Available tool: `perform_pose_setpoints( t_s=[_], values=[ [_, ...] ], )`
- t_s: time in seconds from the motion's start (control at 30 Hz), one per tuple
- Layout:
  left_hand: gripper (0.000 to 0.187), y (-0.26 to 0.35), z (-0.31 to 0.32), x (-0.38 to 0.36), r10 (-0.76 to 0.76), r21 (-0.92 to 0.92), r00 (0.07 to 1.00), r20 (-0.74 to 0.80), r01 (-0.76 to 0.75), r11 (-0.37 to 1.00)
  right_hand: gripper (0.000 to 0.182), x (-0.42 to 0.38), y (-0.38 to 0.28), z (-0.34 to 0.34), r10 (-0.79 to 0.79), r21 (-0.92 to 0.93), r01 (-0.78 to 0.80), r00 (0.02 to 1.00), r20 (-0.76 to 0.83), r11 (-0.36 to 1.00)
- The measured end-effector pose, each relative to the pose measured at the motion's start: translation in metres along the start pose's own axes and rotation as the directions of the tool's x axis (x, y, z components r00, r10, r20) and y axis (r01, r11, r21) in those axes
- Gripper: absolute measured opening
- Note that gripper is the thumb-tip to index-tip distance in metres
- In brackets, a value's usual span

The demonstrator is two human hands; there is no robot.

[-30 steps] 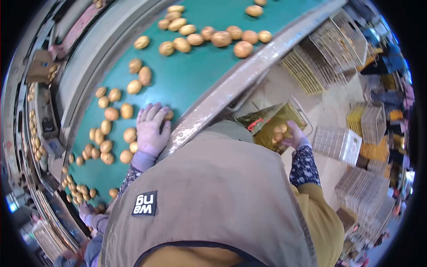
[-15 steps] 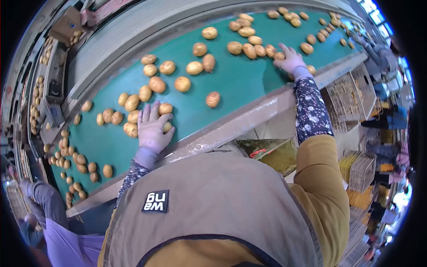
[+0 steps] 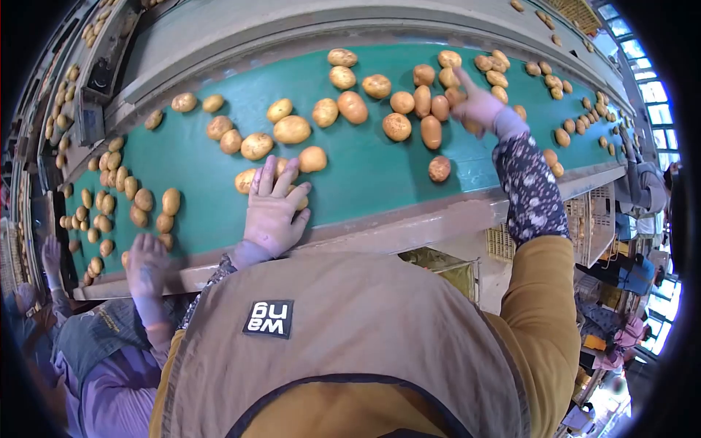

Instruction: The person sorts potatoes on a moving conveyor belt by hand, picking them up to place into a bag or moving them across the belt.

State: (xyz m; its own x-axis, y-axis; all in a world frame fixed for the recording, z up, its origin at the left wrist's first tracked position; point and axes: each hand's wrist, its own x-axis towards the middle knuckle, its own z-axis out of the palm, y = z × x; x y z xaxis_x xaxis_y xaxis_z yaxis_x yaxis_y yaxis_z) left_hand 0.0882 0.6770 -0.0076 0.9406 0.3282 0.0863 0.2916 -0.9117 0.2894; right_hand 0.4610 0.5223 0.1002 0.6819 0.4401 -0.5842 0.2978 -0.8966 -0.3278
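Potatoes lie scattered over a green conveyor belt (image 3: 365,179). My left hand (image 3: 272,213), in a pale glove, rests with spread fingers over a few of them near the belt's front edge. One potato (image 3: 312,159) sits just right of its fingertips, and another (image 3: 246,181) lies by its left side. My right hand (image 3: 480,108), also gloved, reaches across the belt with fingers apart, touching a potato (image 3: 454,96) at its left. Part of another potato shows beneath this hand. A reddish, long potato (image 3: 431,133) lies close by.
A metal rail (image 3: 409,231) edges the belt in front of me. At left, a co-worker's hand (image 3: 148,266) reaches to the belt by clustered potatoes (image 3: 142,198). A crate (image 3: 593,219) stands at right, below the belt. Another person (image 3: 646,186) stands farther right.
My view has turned, and different potatoes surround my hands. Both hands stay over the belt with fingers spread. A co-worker's hand now shows near the belt at left.
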Motion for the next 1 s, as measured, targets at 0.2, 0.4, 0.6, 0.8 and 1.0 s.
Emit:
perform_pose_setpoints(
  t_s=[0.2, 0.4, 0.6, 0.8, 1.0],
  values=[
    [0.035, -0.011, -0.012, -0.004, -0.061, -0.007, 0.998, -0.011, 0.06, 0.998, 0.045, 0.07, -0.031, -0.054, -0.403, 0.746, 0.629, 0.754, -0.518, 0.218],
    [0.034, -0.057, -0.007, -0.021, -0.284, 0.081, 0.918, -0.278, 0.317, 0.945, 0.059, 0.055, -0.033, 0.06, -0.573, -0.443, 0.509, 0.819, -0.014, 0.738],
    [0.045, -0.019, -0.016, -0.022, -0.074, -0.169, 0.991, -0.108, 0.055, 0.984, 0.043, 0.043, -0.04, 0.075, -0.407, -0.487, 0.376, 0.913, 0.045, 0.789],
    [0.048, -0.01, -0.009, -0.02, 0.024, -0.174, 0.999, 0.046, -0.015, 0.985, 0.044, 0.051, -0.048, -0.013, -0.329, 0.8, 0.545, 0.826, -0.458, 0.253],
    [0.029, -0.01, -0.001, -0.016, 0.067, -0.231, 0.998, 0.014, -0.062, 0.971, 0.055, 0.027, -0.04, 0.077, -0.491, -0.631, 0.407, 0.87, 0.047, 0.661]
  ],
)
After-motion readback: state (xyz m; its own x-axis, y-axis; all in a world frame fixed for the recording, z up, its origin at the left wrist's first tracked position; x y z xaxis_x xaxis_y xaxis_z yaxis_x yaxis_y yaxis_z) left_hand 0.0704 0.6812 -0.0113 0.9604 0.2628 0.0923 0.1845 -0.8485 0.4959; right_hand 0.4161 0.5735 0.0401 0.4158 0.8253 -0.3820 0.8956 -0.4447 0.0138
